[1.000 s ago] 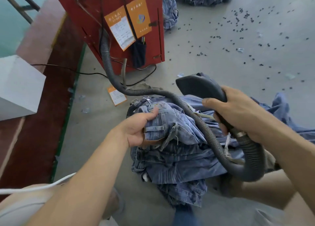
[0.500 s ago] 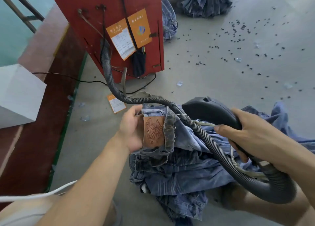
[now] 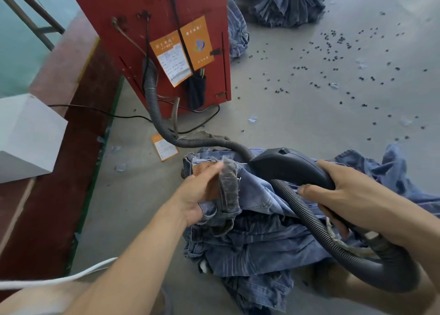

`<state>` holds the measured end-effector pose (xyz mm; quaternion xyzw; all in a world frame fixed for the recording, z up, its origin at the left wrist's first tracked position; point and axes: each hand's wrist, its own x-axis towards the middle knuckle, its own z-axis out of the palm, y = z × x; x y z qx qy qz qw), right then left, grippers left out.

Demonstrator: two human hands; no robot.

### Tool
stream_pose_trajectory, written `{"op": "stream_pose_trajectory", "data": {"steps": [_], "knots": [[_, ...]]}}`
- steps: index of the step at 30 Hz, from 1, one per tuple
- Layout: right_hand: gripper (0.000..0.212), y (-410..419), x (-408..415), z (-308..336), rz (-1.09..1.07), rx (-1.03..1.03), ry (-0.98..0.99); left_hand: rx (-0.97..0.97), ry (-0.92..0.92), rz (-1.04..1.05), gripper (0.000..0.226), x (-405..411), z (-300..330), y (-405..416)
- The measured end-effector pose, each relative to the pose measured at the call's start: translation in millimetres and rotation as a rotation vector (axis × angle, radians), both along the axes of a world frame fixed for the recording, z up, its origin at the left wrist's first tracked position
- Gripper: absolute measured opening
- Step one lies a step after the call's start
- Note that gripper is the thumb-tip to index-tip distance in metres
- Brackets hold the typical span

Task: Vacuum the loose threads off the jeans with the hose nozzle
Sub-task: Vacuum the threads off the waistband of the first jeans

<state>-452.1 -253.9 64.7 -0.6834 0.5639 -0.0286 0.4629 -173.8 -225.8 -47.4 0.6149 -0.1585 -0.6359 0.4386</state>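
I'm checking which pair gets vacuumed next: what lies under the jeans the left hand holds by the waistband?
Under the held jeans lies a pile of more jeans on the grey floor. How many pairs is hidden by folds, the hose and the left hand.

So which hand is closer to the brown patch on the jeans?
Left. The left hand is touching the brown patch; the right hand is off to the side, holding the nozzle.

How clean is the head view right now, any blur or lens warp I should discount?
Head view: the left hand on the jeans' waistband is motion-smeared; the right hand and nozzle read sharp; wide-angle warp tilts the red cabinet; light is soft and even, no glare.
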Motion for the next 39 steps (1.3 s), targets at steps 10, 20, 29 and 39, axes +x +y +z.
{"op": "stream_pose_trajectory", "data": {"steps": [10,20,29,39], "knots": [[0.017,1,4,2,0.042,-0.022,0.028,0.021,-0.201,0.027,0.005,5,-9,1],[0.015,15,-7,-1,0.136,-0.059,-0.014,-0.042,0.411,0.187,0.026,-2,11,-3],[0.010,-7,7,-22,-0.069,-0.128,-0.136,-0.067,0.467,0.126,0.033,-12,12,0],[0.016,3,4,-34,0.105,-0.090,-0.059,0.021,0.569,0.142,0.051,-11,4,0]]}}
